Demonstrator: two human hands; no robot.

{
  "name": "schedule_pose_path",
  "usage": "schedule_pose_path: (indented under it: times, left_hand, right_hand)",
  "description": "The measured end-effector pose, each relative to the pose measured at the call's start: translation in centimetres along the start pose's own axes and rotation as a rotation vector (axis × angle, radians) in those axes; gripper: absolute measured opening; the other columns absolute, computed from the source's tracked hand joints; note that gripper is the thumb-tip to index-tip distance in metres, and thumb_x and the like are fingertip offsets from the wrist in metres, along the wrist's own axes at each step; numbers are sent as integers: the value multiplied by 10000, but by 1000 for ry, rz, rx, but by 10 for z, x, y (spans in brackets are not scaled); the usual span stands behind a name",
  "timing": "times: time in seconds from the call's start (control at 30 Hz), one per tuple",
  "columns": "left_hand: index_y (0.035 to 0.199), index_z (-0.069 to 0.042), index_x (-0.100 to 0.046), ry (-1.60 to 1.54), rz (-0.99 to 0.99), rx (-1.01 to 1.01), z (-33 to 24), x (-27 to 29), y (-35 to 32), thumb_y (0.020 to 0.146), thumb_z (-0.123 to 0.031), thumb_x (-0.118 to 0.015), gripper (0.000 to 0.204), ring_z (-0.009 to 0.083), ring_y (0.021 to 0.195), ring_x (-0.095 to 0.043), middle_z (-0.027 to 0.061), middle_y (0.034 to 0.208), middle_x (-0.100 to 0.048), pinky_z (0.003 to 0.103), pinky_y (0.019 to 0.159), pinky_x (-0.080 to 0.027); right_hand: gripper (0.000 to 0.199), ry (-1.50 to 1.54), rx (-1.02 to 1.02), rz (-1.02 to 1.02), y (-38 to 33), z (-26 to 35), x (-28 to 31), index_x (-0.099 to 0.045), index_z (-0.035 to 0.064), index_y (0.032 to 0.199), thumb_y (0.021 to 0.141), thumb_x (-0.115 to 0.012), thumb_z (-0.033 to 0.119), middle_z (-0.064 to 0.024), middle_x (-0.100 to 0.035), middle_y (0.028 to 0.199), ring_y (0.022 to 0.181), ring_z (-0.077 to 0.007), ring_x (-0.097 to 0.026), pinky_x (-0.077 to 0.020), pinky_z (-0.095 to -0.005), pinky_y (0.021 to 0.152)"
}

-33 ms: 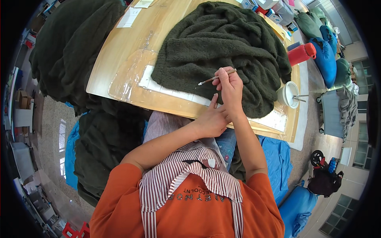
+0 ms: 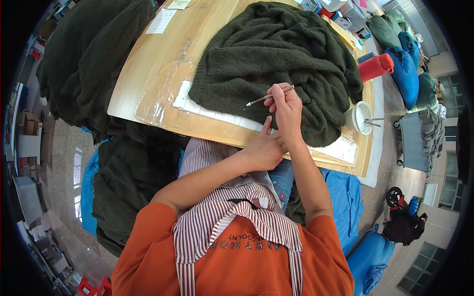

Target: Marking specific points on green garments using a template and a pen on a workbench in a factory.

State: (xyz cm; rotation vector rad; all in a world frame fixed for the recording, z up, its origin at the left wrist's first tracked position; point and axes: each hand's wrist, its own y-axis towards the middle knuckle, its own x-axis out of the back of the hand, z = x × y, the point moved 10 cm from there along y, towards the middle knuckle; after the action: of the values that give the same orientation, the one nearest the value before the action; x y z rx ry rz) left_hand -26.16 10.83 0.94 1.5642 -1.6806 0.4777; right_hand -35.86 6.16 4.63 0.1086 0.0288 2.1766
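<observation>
Dark green knitted fabric (image 2: 266, 64) lies bunched over the table, its near edge flatter than the rest. My right hand (image 2: 288, 109) is closed in a pinch round a thin paintbrush (image 2: 258, 100) with a wooden handle. The brush's white tip points left, over the fabric near its front edge; whether it touches cannot be told. Close below, my left hand (image 2: 266, 149) rests at the table's front edge with its index finger stretched toward the fabric and nothing visible in it. The two hands overlap slightly, hiding part of the left fingers.
A white cup (image 2: 359, 118) with thin sticks stands at the table's right side, below a red bottle (image 2: 375, 67). Under the fabric lies a white ruled strip (image 2: 217, 114) on the wooden table (image 2: 129, 93). More dark fabric (image 2: 89, 59) is heaped at the left.
</observation>
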Motion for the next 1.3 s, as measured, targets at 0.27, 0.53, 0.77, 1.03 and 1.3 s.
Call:
schedule_pose_path:
  times: [0.27, 0.53, 0.77, 1.03, 1.3]
  left_hand:
    - [1335, -90, -572, 35, -77, -65, -2, 3, 1, 771, -157, -682, 578, 327, 1406, -371, 136, 1412, -517, 643, 1168, -146]
    - [1350, -53, -544, -15, -139, -11, 1, 10, -1, 845, -191, -650, 534, 375, 1370, -426, 182, 1416, -518, 544, 1175, -241]
    - [1339, -26, -536, -99, -129, -36, 6, 0, -1, 904, -185, -587, 466, 390, 1402, -394, 193, 1486, -457, 537, 1152, -295]
    - [1332, -27, -535, -122, -137, -47, 7, -3, -3, 925, -191, -561, 440, 384, 1414, -378, 181, 1501, -442, 534, 1158, -291]
    - [1345, -25, -522, -90, -144, -65, 5, -3, -3, 924, -204, -561, 459, 394, 1412, -377, 178, 1495, -452, 536, 1154, -296]
  right_hand:
    - [255, -193, -13, 62, 4, -12, -16, -624, 49, 899, 1018, -561, 266, -10, -635, 702, 599, -59, -552, -436, -212, 547]
    - [258, 95, -111, 113, 3, -13, -31, -627, 45, 912, 1022, -562, 269, -25, -650, 732, 587, -42, -532, -424, -196, 531]
    - [223, -9, -92, 252, 12, -25, -80, -630, 40, 946, 1021, -565, 240, -31, -665, 772, 586, -33, -514, -410, -188, 534]
    - [199, 75, -59, 177, 13, -20, -72, -640, 42, 953, 1015, -567, 217, -26, -657, 761, 597, -34, -510, -403, -184, 543]
    - [209, 51, 9, 122, 13, -15, -68, -647, 44, 916, 996, -591, 228, -8, -662, 734, 596, -56, -545, -440, -221, 536]
